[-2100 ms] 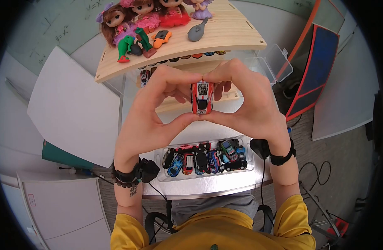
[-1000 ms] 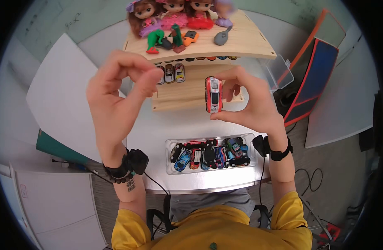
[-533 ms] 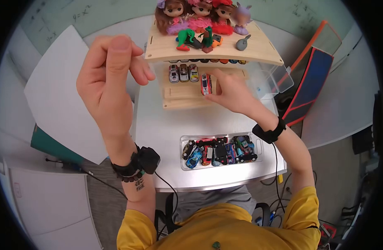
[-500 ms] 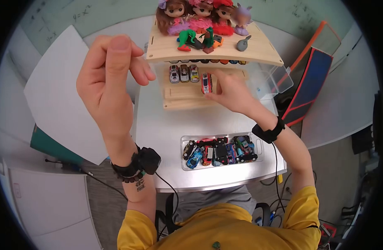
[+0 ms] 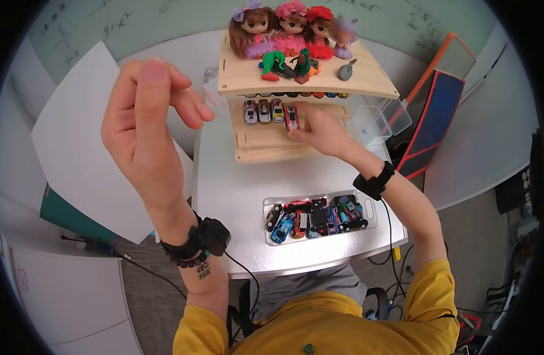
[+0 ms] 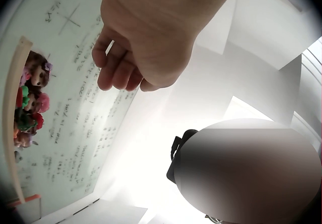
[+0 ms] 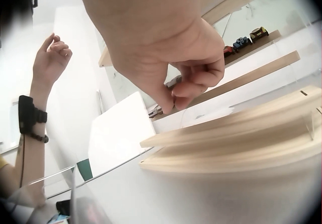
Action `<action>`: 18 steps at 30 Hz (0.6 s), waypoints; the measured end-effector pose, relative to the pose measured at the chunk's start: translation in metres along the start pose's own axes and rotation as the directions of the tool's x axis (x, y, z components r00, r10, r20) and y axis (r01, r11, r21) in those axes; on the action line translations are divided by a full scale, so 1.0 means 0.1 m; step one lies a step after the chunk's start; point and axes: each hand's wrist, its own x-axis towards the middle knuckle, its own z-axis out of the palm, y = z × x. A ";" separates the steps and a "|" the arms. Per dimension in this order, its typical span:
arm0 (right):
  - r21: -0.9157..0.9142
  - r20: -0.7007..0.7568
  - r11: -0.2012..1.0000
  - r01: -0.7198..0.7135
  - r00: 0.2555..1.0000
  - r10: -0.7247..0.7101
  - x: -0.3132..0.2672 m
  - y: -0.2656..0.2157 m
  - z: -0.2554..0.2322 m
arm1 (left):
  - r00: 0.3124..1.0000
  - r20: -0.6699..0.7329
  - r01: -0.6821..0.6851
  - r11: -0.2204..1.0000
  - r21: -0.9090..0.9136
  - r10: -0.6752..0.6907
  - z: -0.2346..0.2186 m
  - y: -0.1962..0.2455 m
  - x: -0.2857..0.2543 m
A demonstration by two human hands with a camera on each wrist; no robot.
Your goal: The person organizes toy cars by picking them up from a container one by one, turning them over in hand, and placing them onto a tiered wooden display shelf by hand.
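My right hand [image 5: 322,131] pinches a red-and-white toy car [image 5: 291,117] between thumb and fingers, low over the wooden shelf [image 5: 266,142]. That car stands upright in line with three parked toy cars [image 5: 263,111], just right of the yellow-and-white one. In the right wrist view the curled right hand [image 7: 166,58] hides most of the car. Raised at the left, my left hand [image 5: 144,127] hangs loosely curled with nothing in it. The left wrist view shows the same left hand [image 6: 151,38] in front of the whiteboard.
A clear plastic tray [image 5: 372,222] heaped with toy cars sits near the table's front edge. Overhead, the top board [image 5: 242,83] carries dolls [image 5: 291,36], small clay figures [image 5: 273,64] and a grey one [image 5: 346,70]. A clear box [image 5: 378,118] stands at the right.
Both hands held the toy car at first; the left let go and drew away leftward. The right hand carried the car forward to the shelf, beside the row. The head view has shifted.
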 end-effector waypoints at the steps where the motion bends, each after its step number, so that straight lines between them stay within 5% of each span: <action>1: 0.023 -0.001 1.000 0.008 1.000 -0.008 0.00 0.02 0.00 | 1.000 0.000 -0.001 1.000 0.000 0.001 0.00 0.00 0.00; 5: 0.089 -0.020 0.996 0.017 1.000 -0.015 0.02 0.08 0.00 | 1.000 0.007 0.002 1.000 -0.025 -0.001 0.02 -0.01 0.00; 7: 0.057 0.047 0.995 -0.087 0.995 0.084 0.02 0.05 -0.05 | 1.000 0.013 -0.001 1.000 -0.030 0.002 0.02 -0.02 0.00; 18: 0.051 0.038 0.998 -0.024 0.999 0.022 -0.02 0.02 -0.07 | 1.000 0.018 0.011 1.000 -0.004 -0.011 0.08 -0.02 -0.02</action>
